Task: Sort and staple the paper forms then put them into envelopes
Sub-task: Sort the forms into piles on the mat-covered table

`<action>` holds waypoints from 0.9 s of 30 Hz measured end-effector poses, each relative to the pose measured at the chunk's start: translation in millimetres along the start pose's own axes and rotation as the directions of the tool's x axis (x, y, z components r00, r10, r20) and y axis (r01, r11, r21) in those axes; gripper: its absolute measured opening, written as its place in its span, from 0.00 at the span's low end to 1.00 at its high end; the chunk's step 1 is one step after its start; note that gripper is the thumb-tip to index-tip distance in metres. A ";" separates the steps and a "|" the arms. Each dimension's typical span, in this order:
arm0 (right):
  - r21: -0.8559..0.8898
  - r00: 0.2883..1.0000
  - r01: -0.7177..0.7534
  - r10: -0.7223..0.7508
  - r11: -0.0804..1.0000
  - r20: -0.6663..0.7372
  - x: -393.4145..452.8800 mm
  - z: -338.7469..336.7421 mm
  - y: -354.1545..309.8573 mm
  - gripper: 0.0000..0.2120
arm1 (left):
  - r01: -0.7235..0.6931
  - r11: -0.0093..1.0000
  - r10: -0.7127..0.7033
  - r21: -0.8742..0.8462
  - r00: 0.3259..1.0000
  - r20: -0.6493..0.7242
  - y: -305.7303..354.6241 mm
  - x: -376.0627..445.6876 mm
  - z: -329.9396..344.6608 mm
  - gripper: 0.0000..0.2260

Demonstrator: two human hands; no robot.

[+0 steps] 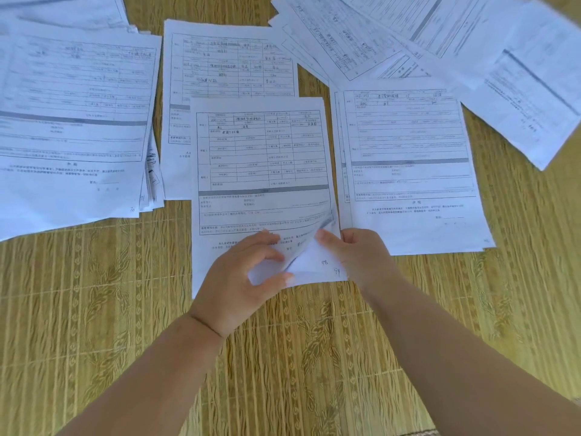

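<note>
A thin stack of printed paper forms [262, 165] lies in the middle of a bamboo mat. Its lower right corner is lifted and curled back, showing handwritten page numbers on the sheets beneath. My left hand [242, 275] pinches the curled sheets at that corner between thumb and fingers. My right hand [358, 256] holds the same corner from the right side, fingertips on the lifted edge. More form piles lie around: one at the left [75, 121], one behind the middle stack [226, 64], one at the right [412, 171].
Loose, overlapping forms [440, 39] spread across the back right. The woven bamboo mat [125, 309] with a leaf pattern covers the surface near me. No stapler or envelopes are in view.
</note>
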State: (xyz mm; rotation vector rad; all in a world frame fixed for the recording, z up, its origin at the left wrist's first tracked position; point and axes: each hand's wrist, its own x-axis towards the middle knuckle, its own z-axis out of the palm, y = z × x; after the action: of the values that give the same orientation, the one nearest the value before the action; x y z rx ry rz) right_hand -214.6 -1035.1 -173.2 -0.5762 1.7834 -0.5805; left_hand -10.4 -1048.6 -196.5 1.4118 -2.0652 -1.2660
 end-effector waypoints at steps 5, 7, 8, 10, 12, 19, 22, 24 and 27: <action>0.126 0.995 -0.034 0.022 0.991 0.096 -4.5 -6.5 -7.6 0.17 | -0.050 0.999 0.050 0.000 0.997 -0.063 8.1 2.0 -2.7 0.16; 0.186 0.984 -0.052 0.019 0.981 0.175 -7.3 -12.6 -9.7 0.11 | -0.020 1.000 0.019 -0.014 0.994 -0.106 12.0 3.3 -1.6 0.10; 0.180 0.983 -0.040 0.007 0.983 0.184 -7.9 -15.1 -9.2 0.10 | -0.009 1.000 0.007 -0.011 0.991 -0.135 13.6 3.5 -1.4 0.11; 0.113 0.987 0.005 -0.023 0.994 0.156 -8.1 -17.3 -7.1 0.14 | 0.024 0.999 -0.027 -0.025 0.988 -0.152 15.3 4.4 -1.8 0.11; 0.033 0.992 0.035 -0.039 0.999 0.117 -9.6 -15.3 -6.3 0.17 | 0.058 0.996 -0.063 -0.067 0.995 -0.077 15.1 2.3 -2.8 0.05; 0.101 0.983 -0.125 0.109 0.987 0.149 -9.8 -5.4 -14.7 0.18 | -0.236 0.863 0.188 0.448 0.971 0.149 -2.3 -9.1 12.1 0.23; 0.054 0.978 -0.173 0.165 0.983 0.130 -6.6 -5.7 -17.3 0.19 | -0.265 0.852 0.240 0.452 0.964 0.112 5.4 -17.0 16.7 0.20; -0.012 0.988 -0.115 0.116 0.993 0.107 -5.5 -8.7 -14.3 0.11 | -0.339 0.816 0.299 0.468 0.941 0.160 14.1 -33.2 23.5 0.22; -0.088 0.975 -0.138 0.151 0.987 0.163 -14.4 -18.7 -0.9 0.11 | -0.439 0.768 0.315 0.466 0.893 0.322 16.8 -66.1 37.4 0.21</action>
State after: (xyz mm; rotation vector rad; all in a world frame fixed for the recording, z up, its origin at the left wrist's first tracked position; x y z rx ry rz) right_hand -228.6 -1024.7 -157.4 -0.5270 1.6758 -0.3540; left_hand -15.9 -971.3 -190.3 0.9643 -2.8358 -0.7367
